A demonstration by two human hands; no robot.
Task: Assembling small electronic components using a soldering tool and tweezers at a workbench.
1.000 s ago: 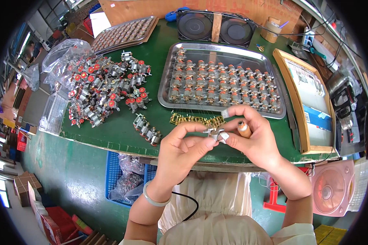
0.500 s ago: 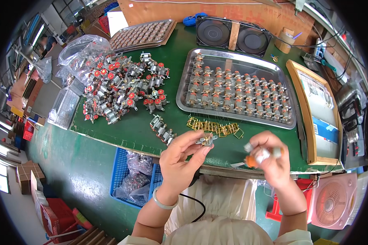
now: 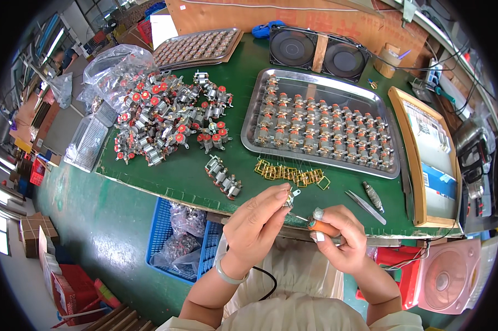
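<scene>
The left hand [image 3: 257, 220] pinches a small metal part [image 3: 291, 197] between thumb and fingertips, palm turned inward, just above the near edge of the green felt-like counter [image 3: 188, 171]. The right hand [image 3: 337, 237] is curled around an orange-handled tool [image 3: 322, 227] whose thin tip points at the part (nails painted pale). Just beyond both hands lie brass wire frames [image 3: 287, 174] in a row, and farther off a shiny steel tray [image 3: 254, 129] filled with copper-wound coils.
</scene>
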